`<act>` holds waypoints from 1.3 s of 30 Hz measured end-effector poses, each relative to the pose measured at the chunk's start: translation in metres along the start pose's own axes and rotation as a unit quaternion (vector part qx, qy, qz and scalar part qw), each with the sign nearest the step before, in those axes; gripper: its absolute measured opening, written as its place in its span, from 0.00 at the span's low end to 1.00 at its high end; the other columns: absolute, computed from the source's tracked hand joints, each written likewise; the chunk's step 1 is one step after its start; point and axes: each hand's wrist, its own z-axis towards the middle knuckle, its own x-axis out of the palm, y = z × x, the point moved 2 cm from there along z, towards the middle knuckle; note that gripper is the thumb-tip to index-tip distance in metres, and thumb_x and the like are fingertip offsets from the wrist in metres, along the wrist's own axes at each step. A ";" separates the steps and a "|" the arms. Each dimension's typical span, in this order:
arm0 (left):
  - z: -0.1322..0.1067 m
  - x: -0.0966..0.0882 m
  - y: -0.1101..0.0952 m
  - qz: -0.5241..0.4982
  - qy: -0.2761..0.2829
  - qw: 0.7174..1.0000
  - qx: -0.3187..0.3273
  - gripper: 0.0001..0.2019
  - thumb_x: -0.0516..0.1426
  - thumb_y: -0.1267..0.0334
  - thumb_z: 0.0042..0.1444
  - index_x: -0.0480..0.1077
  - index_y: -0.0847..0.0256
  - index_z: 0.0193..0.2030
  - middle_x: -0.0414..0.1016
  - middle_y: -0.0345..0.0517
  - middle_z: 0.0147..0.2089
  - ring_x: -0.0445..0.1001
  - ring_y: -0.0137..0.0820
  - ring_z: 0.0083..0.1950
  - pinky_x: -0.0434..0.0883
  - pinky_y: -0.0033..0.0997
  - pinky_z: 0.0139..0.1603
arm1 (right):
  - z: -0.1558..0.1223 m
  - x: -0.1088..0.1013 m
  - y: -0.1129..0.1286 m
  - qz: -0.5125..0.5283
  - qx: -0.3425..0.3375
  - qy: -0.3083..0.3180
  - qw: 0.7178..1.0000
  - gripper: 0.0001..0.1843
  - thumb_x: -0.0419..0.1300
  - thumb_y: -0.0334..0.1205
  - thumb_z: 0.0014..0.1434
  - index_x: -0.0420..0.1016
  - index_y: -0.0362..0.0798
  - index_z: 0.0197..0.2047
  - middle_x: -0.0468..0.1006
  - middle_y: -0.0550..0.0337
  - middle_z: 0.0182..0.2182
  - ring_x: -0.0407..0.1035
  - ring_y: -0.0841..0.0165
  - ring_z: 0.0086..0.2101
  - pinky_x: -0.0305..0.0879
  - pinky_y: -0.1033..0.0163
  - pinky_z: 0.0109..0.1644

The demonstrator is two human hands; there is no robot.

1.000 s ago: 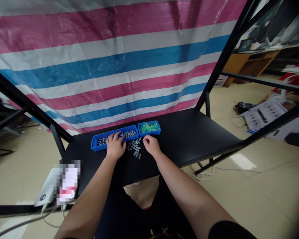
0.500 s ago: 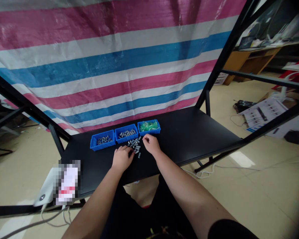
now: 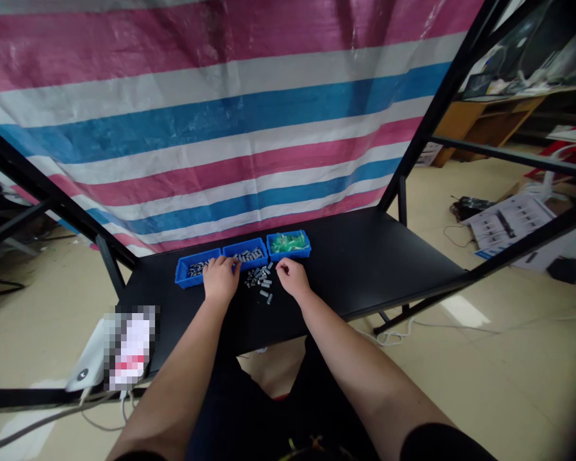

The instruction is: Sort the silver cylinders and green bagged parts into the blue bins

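Note:
My left hand [image 3: 221,279] is above the front edge where the left blue bin [image 3: 184,279] meets the middle blue bin [image 3: 246,261]. Its fingers are bent down and close together; anything between them is hidden. Small dark metal pieces [image 3: 196,269] lie in the left bin, and grey metal cylinders [image 3: 250,255] in the middle one. My right hand [image 3: 292,278] rests on the table with curled, closed fingers, its grip hidden. Between the hands, on the bare tabletop, lies a loose pile of small metal pieces and cylinders [image 3: 262,276].
A third blue bin [image 3: 288,252] holds green and clear pieces. The black table [image 3: 365,256] backs onto a striped plastic sheet [image 3: 249,128], with black frame posts at both sides. A white device with cables [image 3: 87,358] sits at the left front corner beside a blurred-out object.
My left hand has lifted off the loose pile and moved left and away from me, to the left and middle bins. My right hand stays nearly in place.

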 end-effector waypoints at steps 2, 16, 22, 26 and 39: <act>0.010 0.001 0.004 0.021 0.025 0.999 0.010 0.17 0.50 0.54 0.67 0.79 0.56 0.44 0.78 0.54 0.47 0.70 0.49 0.51 0.66 0.49 0.50 | 0.000 0.000 -0.001 -0.001 0.003 0.000 1.000 0.08 0.55 0.35 0.57 0.76 0.51 0.31 0.78 0.64 0.28 0.70 0.69 0.28 0.63 0.66 0.36; -0.033 0.003 -0.013 -0.124 0.054 0.976 0.169 0.13 0.50 0.61 0.67 0.76 0.54 0.48 0.78 0.48 0.47 0.72 0.39 0.49 0.65 0.43 0.53 | 0.001 0.002 -0.002 -0.002 -0.003 0.001 1.000 0.08 0.55 0.35 0.56 0.76 0.51 0.31 0.78 0.63 0.27 0.69 0.69 0.27 0.62 0.66 0.34; -0.051 0.016 -0.027 -0.120 0.155 0.952 0.234 0.14 0.55 0.60 0.66 0.75 0.49 0.54 0.76 0.47 0.54 0.71 0.38 0.53 0.66 0.41 0.51 | 0.000 0.001 0.000 -0.001 -0.004 0.002 1.000 0.08 0.55 0.35 0.57 0.76 0.51 0.32 0.78 0.64 0.28 0.69 0.69 0.27 0.62 0.66 0.35; -0.046 0.022 -0.024 -0.089 0.131 0.964 0.213 0.13 0.52 0.58 0.68 0.76 0.53 0.50 0.76 0.49 0.49 0.71 0.38 0.49 0.66 0.41 0.49 | 0.000 0.000 0.000 0.005 -0.006 0.000 1.000 0.08 0.55 0.35 0.57 0.75 0.51 0.31 0.78 0.64 0.28 0.69 0.69 0.27 0.62 0.66 0.34; 0.011 0.013 0.010 0.016 0.042 0.999 0.010 0.15 0.50 0.55 0.68 0.77 0.52 0.49 0.77 0.48 0.52 0.69 0.45 0.53 0.65 0.48 0.52 | 0.001 0.001 -0.001 0.006 0.000 -0.004 1.000 0.08 0.56 0.35 0.57 0.76 0.51 0.31 0.77 0.64 0.27 0.69 0.69 0.27 0.61 0.66 0.34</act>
